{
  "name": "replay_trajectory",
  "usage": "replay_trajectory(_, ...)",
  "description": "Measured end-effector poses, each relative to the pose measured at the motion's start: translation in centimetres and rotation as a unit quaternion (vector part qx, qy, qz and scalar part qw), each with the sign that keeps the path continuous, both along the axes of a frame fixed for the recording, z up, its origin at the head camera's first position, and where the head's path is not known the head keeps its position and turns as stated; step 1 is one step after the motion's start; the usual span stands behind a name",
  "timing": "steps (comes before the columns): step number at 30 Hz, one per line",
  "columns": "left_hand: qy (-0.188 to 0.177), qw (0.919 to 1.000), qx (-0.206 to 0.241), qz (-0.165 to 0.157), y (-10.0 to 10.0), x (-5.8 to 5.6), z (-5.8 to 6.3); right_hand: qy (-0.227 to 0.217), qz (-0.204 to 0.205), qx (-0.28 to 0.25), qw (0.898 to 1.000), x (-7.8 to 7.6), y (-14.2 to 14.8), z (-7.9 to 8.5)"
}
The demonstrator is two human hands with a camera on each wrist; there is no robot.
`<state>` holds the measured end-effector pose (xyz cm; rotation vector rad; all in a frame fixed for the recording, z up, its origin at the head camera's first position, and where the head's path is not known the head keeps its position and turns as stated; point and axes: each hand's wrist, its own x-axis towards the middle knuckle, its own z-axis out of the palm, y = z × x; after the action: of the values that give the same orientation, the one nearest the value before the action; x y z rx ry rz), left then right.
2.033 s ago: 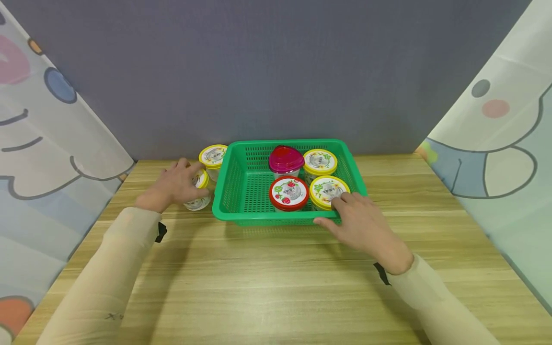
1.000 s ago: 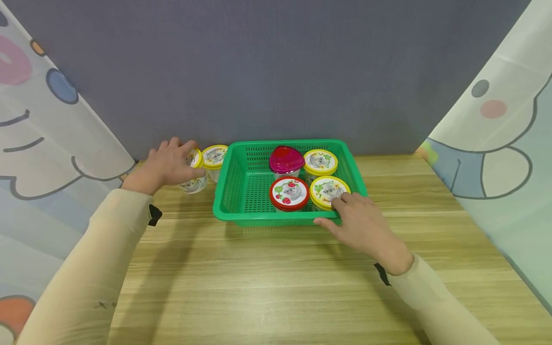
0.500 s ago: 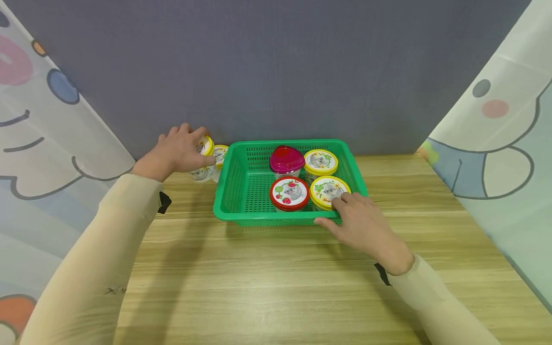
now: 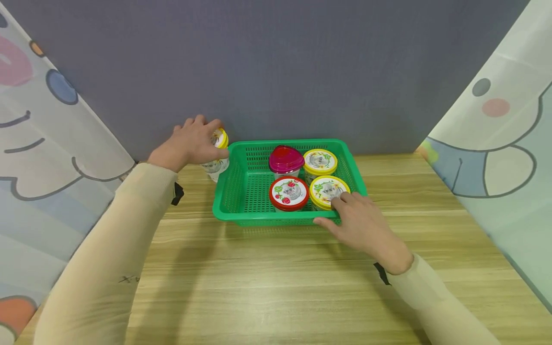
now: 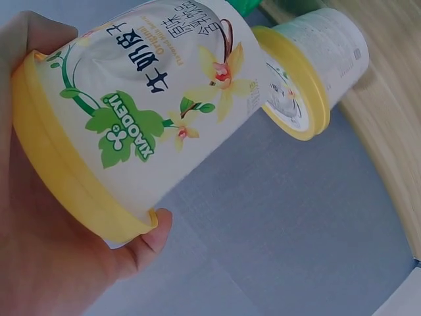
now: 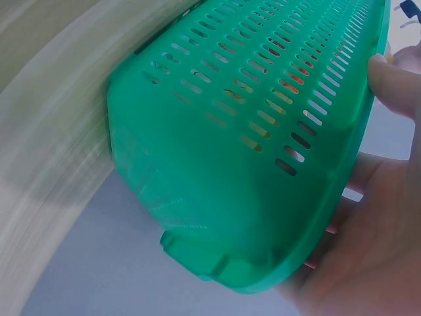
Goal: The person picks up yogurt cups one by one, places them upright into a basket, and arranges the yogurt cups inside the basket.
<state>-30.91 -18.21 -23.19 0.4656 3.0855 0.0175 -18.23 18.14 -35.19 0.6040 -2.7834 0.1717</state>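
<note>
In the head view my left hand point(image 4: 189, 144) grips a pudding cup by its yellow lid point(image 4: 221, 138), at the left end of a green basket point(image 4: 276, 216). The left wrist view shows fingers and thumb around the lid of this white cup point(image 5: 154, 99). Beyond it stands a second yellow-lidded cup point(image 5: 325, 56), mostly covered in the head view by the held one. My right hand point(image 4: 364, 227) holds the basket's front rim, thumb outside and fingers over the edge, fingertips at a yellow-lidded cup point(image 4: 325, 188) inside.
Inside the basket are also a red-lidded cup point(image 4: 288, 194), a cup with a magenta heart-shaped lid point(image 4: 286, 160) and another yellow-lidded cup point(image 4: 320, 160). A grey panel point(image 4: 276, 72) rises behind the wooden table point(image 4: 267, 287). Cartoon-print sheets point(image 4: 509, 143) flank both sides.
My left hand has lifted the yellow-lidded cup from the table and carried it back, then rightward toward the basket's left end. The right hand and basket have stayed put.
</note>
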Motion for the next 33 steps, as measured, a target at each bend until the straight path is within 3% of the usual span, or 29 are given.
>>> replay_trajectory(17, -0.007, 0.9998, -0.003, -0.016, 3.0, -1.2, 0.9, 0.0, 0.001, -0.001, 1.0, 0.3, -0.1, 0.3)
replay_trajectory(33, -0.016, 0.999, -0.019, -0.037, 5.9, -2.3, -0.7, 0.003, -0.001, 0.0, 1.0, 0.3, -0.2, 0.2)
